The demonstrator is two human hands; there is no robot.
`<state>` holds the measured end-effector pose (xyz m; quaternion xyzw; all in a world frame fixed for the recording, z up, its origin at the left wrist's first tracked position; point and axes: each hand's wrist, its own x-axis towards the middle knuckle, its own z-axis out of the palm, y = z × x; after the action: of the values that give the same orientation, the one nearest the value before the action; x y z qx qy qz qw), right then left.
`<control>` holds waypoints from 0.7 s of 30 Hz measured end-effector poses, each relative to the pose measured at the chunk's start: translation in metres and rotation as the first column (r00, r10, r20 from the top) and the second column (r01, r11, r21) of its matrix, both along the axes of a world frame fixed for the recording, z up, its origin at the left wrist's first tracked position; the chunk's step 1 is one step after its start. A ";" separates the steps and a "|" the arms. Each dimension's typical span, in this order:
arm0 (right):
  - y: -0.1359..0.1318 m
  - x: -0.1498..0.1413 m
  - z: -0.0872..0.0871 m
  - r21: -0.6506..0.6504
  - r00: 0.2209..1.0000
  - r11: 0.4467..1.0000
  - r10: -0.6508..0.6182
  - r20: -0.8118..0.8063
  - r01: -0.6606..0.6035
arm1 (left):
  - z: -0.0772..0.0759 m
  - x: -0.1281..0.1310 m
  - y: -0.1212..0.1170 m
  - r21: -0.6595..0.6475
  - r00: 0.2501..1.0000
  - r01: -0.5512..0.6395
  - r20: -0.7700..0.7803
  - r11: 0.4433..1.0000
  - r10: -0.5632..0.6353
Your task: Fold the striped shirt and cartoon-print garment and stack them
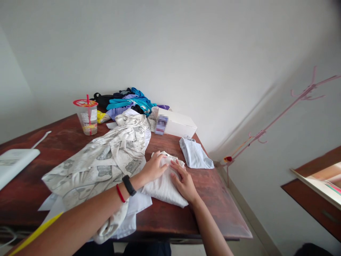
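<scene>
A folded white striped garment (pixel 162 190) lies on the table in front of me. My left hand (pixel 154 166) rests on its upper left part, fingers stretched out. My right hand (pixel 184 180) lies flat along its right side, fingers extended and slightly apart. Neither hand grips the cloth; both touch it from above. Just left of it, partly under my left forearm, spreads a crumpled white cloth with a grey pattern (pixel 106 156). A folded pale blue garment (pixel 197 154) sits to the right, beyond my right hand.
On the dark red wooden table (pixel 213 199) stand a white box (pixel 178 124) and a plastic cup with a red straw (pixel 89 119). A pile of coloured clothes (pixel 130 103) lies at the back. A white device (pixel 17 161) is at left; a pink coat rack (pixel 277 115) leans right.
</scene>
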<state>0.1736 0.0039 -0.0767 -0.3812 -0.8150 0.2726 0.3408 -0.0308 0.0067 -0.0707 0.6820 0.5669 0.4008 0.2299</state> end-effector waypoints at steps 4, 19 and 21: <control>0.002 -0.001 -0.002 -0.076 1.000 0.997 -0.008 0.010 0.009 | -0.002 -0.007 0.009 0.070 0.997 -0.018 0.082 0.997 0.012; 0.006 0.000 -0.012 -0.065 0.998 0.997 -0.042 0.049 0.046 | -0.009 -0.022 0.017 0.058 1.000 -0.004 0.005 0.998 0.004; 0.010 0.001 -0.018 -0.045 0.990 0.990 -0.131 0.046 0.133 | -0.009 -0.023 0.016 0.046 0.999 -0.011 -0.045 0.999 0.013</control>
<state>0.1742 0.0144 -0.0943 -0.4480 -0.7885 0.2605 0.3312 -0.0537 0.0232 -0.0795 0.6923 0.5669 0.3996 0.1991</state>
